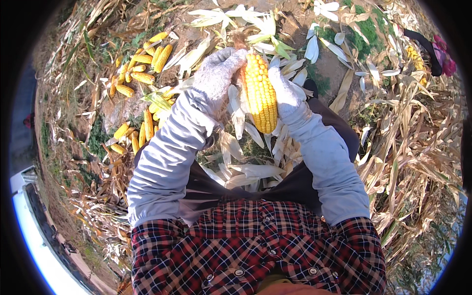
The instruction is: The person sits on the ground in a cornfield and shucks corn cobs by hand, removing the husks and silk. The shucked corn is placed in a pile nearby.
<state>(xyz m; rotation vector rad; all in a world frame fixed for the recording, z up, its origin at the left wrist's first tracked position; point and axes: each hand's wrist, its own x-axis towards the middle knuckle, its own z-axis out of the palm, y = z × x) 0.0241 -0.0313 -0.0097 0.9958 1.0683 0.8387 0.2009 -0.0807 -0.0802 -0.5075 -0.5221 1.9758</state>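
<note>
Between my two gloved hands is a bare yellow ear of corn [261, 97], its kernels facing up. My left hand [221, 68], in a pale knit glove, grips the ear's far end, where brown corn silk hangs along its left side. Against the ear's right side is my right hand [285, 88], also gloved; its fingertips are partly hidden behind the ear. Loose pale husks [254, 170] lie on the ground below the ear, between my legs. More husks [258, 27] are spread beyond my hands.
Husked ears of corn [143, 77] lie in a loose pile at the left, with several more ears [148, 125] beside my left arm. Dry corn stalks [413, 158] cover the ground at the right. Part of another person [442, 55] in pink shows at the upper right, near more ears [416, 61].
</note>
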